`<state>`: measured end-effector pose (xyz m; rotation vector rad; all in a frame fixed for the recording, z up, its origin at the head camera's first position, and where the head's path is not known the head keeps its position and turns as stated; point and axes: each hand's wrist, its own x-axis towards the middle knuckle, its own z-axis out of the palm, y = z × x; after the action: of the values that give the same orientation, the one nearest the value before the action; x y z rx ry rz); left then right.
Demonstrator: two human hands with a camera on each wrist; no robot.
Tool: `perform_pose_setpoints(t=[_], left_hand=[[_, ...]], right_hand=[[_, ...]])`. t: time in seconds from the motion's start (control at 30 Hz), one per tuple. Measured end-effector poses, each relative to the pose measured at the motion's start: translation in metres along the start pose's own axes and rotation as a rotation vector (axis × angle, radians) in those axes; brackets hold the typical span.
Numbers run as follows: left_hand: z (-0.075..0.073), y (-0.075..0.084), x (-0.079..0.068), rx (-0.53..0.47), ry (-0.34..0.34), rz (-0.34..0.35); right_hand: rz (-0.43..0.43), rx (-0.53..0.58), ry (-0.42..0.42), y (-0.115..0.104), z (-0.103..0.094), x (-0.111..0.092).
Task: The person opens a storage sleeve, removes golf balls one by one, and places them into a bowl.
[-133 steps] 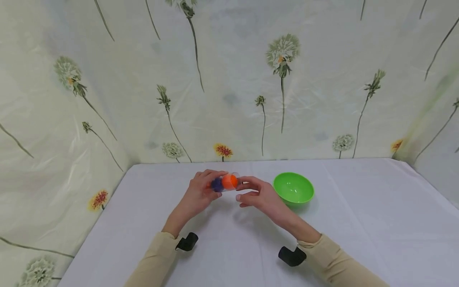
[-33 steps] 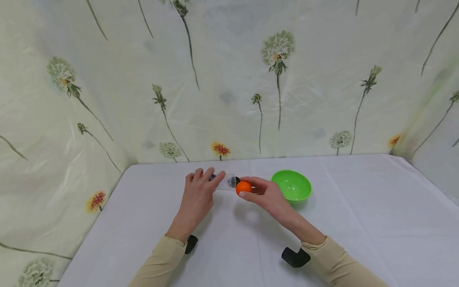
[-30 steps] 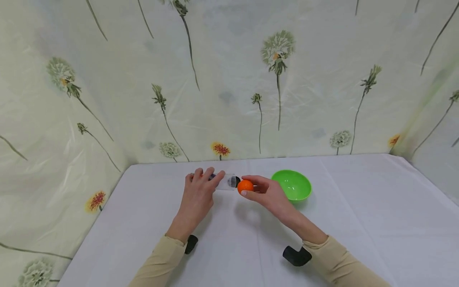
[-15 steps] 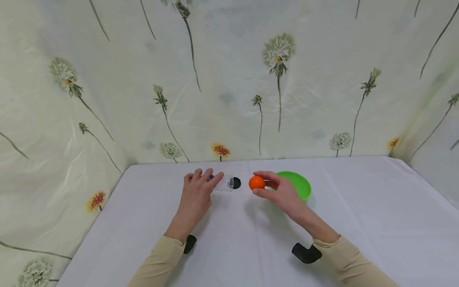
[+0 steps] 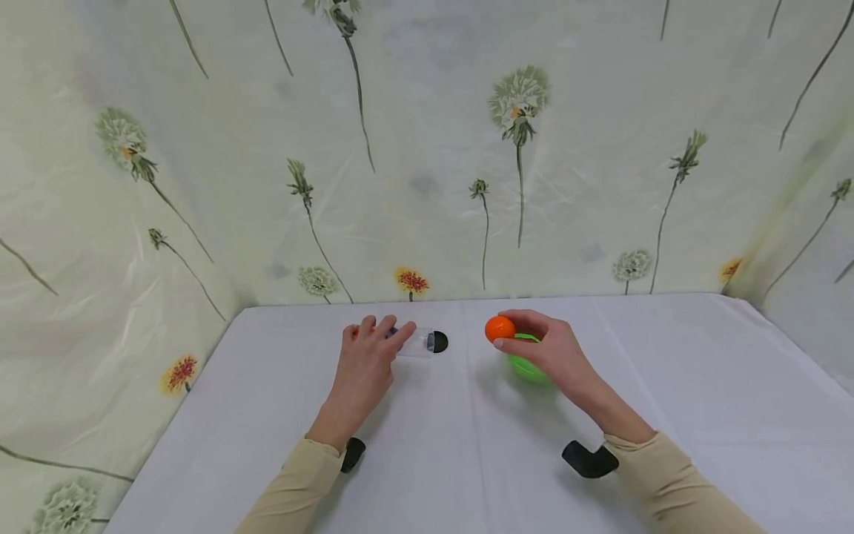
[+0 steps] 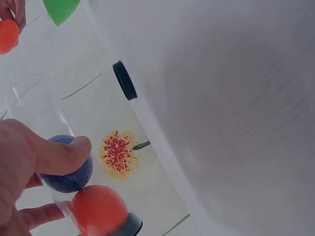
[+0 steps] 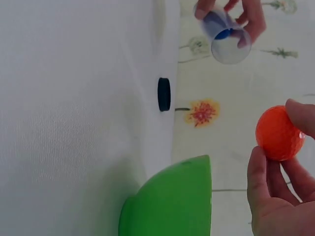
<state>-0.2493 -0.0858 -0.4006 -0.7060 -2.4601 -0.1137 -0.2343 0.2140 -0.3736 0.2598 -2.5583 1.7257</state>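
My left hand [image 5: 359, 367] grips a clear plastic tube [image 5: 415, 343], tilted with its uncapped end to the right. Inside it, the left wrist view shows a blue golf ball [image 6: 69, 172] under the thumb and a red-orange ball [image 6: 100, 210] by the dark end cap [image 6: 129, 226]. Between thumb and fingertips, my right hand [image 5: 563, 360] pinches an orange golf ball [image 5: 500, 329]. This ball is held above the table near the green bowl [image 5: 528, 368], which the hand partly hides in the head view. The bowl's inside is mostly out of sight.
A round black lid [image 7: 164, 94] stands on the white-covered table [image 5: 440, 460], just past the tube's mouth in the head view. A curtain with a dandelion print [image 5: 427, 148] hangs behind the table and along its sides.
Earlier the orange ball was in the tube's mouth. My right hand has drawn it out and carried it right, to the bowl. The left hand has turned over the tube and stays at its place.
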Motion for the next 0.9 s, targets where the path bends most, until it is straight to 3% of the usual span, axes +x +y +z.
perform_pose_setpoints(t=[0.4, 0.9], left_hand=[[0.001, 0.0, -0.001, 0.002, -0.031, -0.02], [-0.002, -0.001, -0.003, -0.037, -0.046, -0.037]], right_hand=[[-0.033, -0.099, 0.008, 0.013, -0.026, 0.004], [-0.063, -0.308, 0.004, 0.033, -0.051, 0.005]])
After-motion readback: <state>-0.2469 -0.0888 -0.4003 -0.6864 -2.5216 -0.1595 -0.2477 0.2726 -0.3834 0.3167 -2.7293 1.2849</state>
